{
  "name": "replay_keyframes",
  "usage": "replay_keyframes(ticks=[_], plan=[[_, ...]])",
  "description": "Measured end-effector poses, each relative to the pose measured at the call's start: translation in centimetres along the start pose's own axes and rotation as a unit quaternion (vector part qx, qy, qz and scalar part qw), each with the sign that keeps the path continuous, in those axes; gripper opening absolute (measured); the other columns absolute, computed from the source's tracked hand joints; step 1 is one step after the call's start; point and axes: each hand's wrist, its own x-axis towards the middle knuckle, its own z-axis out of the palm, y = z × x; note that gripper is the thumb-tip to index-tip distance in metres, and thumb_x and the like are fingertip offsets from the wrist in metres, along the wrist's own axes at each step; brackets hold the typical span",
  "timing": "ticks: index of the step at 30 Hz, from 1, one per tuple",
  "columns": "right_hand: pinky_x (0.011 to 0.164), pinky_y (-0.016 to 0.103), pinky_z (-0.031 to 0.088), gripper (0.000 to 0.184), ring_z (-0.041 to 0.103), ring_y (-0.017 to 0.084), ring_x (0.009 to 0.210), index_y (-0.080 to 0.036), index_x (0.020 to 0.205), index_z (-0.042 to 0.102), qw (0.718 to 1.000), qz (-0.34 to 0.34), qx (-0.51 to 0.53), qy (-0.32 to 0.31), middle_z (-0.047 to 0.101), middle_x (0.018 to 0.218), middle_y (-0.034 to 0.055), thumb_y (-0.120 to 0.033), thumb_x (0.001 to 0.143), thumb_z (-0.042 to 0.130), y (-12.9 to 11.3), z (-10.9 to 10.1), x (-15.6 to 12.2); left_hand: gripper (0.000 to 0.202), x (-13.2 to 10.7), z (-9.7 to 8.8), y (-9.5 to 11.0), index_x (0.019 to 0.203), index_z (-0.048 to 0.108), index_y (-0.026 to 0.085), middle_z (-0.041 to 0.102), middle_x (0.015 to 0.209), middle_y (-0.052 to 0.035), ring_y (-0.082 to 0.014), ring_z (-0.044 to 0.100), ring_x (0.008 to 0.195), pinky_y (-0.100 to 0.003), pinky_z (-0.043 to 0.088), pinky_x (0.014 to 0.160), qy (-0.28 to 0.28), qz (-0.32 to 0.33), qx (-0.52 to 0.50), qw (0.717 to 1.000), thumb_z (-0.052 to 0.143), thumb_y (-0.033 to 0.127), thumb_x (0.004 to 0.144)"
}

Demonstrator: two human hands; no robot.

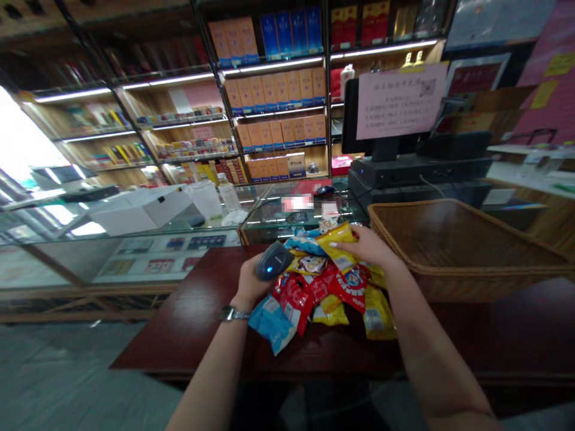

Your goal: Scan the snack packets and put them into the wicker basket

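Wrapping the left hand (251,282) tight around a handheld barcode scanner (275,261), fingers fully curled on the grip, tiny blue light glowing, nose aimed rightward at a messy pile of snack bags (314,296) on a dark red wooden counter (179,341). Resting the right hand (367,246) on a shiny yellow snack bag (336,246) at the top of the pile, fingers (335,244) only partly closed and laid across the foil, no telling from this angle whether that's a real grip or just a touch. Spotting that bag slanting across the pile, long side dipping toward the right hand, so clearly nearer that hand, with the scanner nose hovering just beside its other end. Also catching a metal wristwatch (233,313) on the left wrist, a big wicker basket (404,202) just past the right hand, and a glass display case (135,263) beyond the counter, with packed store shelves (278,108) behind.
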Motion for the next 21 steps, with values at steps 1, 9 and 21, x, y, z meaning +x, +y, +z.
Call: replay_keyframes(ticks=[1, 9, 21], plan=[[0.082, 0.038, 0.056, 0.051, 0.071, 0.026, 0.094, -0.022, 0.108, 0.064, 0.994, -0.004, 0.105, 0.034, 0.073, 0.111, 0.0069, -0.056, 0.072, 0.075, 0.3, 1.0, 0.2, 0.035, -0.2, -0.1, -0.1, 0.124, 0.059, 0.017, 0.063, 0.125, -0.0104, -0.0247, 0.065, 0.105, -0.046, 0.058, 0.088, 0.005, -0.001, 0.002, 1.000, 0.062, 0.035, 0.094], [0.085, 0.039, 0.059, 0.061, 0.069, 0.025, 0.104, -0.026, 0.121, 0.052, 0.905, 0.001, 0.401, 0.141, 0.071, 0.116, 0.0029, -0.051, 0.068, 0.069, 1.8, 4.8, 1.7, 0.034, -1.3, 0.4, -0.9, 0.123, 0.060, 0.017, 0.064, 0.125, -0.0101, -0.0247, 0.065, 0.105, -0.045, 0.058, 0.088, 0.036, -0.010, 0.014, 0.999, 0.062, 0.035, 0.094], [0.093, 0.041, 0.055, 0.053, 0.068, 0.022, 0.103, -0.023, 0.108, 0.049, 0.891, -0.069, 0.385, 0.232, 0.069, 0.117, 0.0063, -0.047, 0.068, 0.075, 2.9, 4.0, 2.6, 0.035, 1.3, -1.0, 2.2, 0.122, 0.060, 0.016, 0.065, 0.121, -0.0099, -0.0243, 0.066, 0.102, -0.045, 0.059, 0.086, 0.006, 0.017, -0.019, 1.000, 0.063, 0.036, 0.094]])
